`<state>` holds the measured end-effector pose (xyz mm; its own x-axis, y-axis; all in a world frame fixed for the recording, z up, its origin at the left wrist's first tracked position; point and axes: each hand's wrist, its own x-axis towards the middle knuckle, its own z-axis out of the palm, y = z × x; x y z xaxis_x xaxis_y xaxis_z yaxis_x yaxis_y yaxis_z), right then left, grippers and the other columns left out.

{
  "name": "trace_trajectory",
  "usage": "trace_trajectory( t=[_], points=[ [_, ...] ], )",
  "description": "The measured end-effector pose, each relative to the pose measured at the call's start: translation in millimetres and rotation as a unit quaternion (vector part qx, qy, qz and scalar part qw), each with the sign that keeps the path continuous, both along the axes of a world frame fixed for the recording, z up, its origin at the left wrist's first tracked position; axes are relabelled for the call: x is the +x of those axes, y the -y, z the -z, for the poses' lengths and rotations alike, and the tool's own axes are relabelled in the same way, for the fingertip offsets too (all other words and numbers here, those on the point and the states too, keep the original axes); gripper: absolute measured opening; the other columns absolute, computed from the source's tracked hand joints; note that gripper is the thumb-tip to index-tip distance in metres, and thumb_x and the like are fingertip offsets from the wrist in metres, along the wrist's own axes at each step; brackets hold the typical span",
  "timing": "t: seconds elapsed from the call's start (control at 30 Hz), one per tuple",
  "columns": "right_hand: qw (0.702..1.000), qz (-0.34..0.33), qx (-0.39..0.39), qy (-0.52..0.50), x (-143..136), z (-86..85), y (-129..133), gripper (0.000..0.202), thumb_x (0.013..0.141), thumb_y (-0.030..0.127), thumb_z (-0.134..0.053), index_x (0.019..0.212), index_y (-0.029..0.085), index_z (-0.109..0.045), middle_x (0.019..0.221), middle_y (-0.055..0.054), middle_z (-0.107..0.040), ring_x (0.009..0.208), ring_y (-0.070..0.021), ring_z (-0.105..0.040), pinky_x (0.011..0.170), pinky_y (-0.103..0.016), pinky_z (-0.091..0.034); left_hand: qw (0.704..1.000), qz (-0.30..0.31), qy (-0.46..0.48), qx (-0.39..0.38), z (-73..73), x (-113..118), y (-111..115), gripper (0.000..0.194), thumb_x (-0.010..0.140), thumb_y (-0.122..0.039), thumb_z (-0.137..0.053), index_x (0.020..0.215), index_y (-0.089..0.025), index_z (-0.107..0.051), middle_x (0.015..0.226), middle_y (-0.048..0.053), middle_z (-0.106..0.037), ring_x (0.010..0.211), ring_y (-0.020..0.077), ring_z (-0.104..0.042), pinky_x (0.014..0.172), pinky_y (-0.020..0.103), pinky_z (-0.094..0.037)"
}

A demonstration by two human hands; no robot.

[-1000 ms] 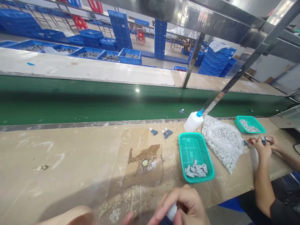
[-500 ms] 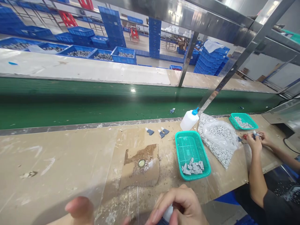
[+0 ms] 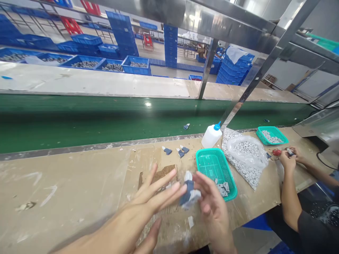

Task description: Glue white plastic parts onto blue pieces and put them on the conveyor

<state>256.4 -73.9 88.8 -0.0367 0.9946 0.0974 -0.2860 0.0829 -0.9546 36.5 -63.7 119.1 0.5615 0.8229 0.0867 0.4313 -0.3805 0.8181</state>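
A small dark blue and white plastic piece (image 3: 188, 192), smeared by motion, is between my two hands above the worktable. My right hand (image 3: 215, 208) has curled fingers, with its fingertips at the piece's right side; the exact grip is blurred. My left hand (image 3: 143, 204) is open with fingers stretched and spread, its tips close to the piece's left side; whether they touch it I cannot tell. Below is a small white bit (image 3: 190, 222). Behind the left fingers, a brown cardboard patch (image 3: 166, 171) is partly hidden. A green basket (image 3: 233, 187) with light grey pieces stands behind my right hand.
Several blue-and-white pieces (image 3: 180, 152) lie beyond my hands. A white bottle (image 3: 211, 137) with a blue cap stands by a plastic bag (image 3: 247, 155) of small grey parts. At the right, a co-worker's hands (image 3: 290, 158) hold a piece near another green basket (image 3: 272, 135). A green belt (image 3: 106, 123) runs behind.
Both hands have risen and moved forward from the bottom edge. My left hand has come in from the left with fingers spread. The blue-and-white piece is now more exposed.
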Motion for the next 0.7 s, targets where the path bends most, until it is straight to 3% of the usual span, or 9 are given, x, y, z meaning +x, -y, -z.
trace_trajectory(
  t=[0.07,0.17,0.33,0.47,0.7],
  points=[
    [0.996,0.072,0.029,0.039,2.2,12.9,-3.2,0.075,0.077,0.059,-0.076,0.142,0.029,-0.053,0.144,-0.013,-0.058,0.126,-0.0301,-0.061,0.101,-0.04,-0.055,0.999,0.02,-0.009,-0.04,-7.8,8.5,-14.7,0.064,0.094,-0.022,-0.048,0.155,-0.035,-0.032,0.163,0.0,-0.024,0.152,0.0348,-0.011,0.119,0.061,-0.015],
    [0.985,0.118,0.025,0.127,8.6,29.7,-7.1,0.078,0.077,0.045,-0.082,0.145,0.03,-0.049,0.15,-0.011,-0.052,0.134,-0.0301,-0.054,0.108,-0.042,-0.051,0.99,0.055,-0.006,-0.129,-6.4,23.7,-26.3,0.068,0.096,-0.022,-0.043,0.158,-0.036,-0.019,0.165,-0.002,-0.019,0.152,0.0315,-0.01,0.119,0.058,-0.018],
    [0.958,0.158,0.035,0.237,24.8,43.3,-9.6,0.044,0.085,0.03,-0.075,0.128,0.029,-0.066,0.135,-0.008,-0.065,0.128,-0.0269,-0.059,0.11,-0.044,-0.049,0.974,0.086,0.031,-0.209,13.6,44.1,-30.2,0.071,0.095,-0.022,-0.046,0.159,-0.034,-0.017,0.166,0.001,-0.015,0.152,0.0293,-0.01,0.12,0.054,-0.01],
    [0.953,0.183,0.067,0.231,33.3,47.4,-4.6,0.042,0.086,0.022,-0.073,0.126,0.03,-0.067,0.132,-0.008,-0.067,0.123,-0.0247,-0.063,0.106,-0.042,-0.053,0.972,0.094,0.044,-0.21,19.5,48.3,-25.6,0.07,0.095,-0.025,-0.047,0.158,-0.036,-0.019,0.166,-0.001,-0.015,0.153,0.0301,-0.008,0.12,0.056,-0.005],
    [0.959,0.19,0.128,0.168,35.8,46.5,6.8,0.05,0.085,0.013,-0.072,0.131,0.032,-0.062,0.136,-0.009,-0.063,0.121,-0.0253,-0.065,0.099,-0.039,-0.059,0.972,0.105,0.044,-0.206,5.6,51.5,-18.6,0.065,0.099,-0.033,-0.044,0.157,-0.044,-0.017,0.166,-0.006,-0.016,0.153,0.0288,-0.008,0.12,0.056,-0.007]
  ],
)
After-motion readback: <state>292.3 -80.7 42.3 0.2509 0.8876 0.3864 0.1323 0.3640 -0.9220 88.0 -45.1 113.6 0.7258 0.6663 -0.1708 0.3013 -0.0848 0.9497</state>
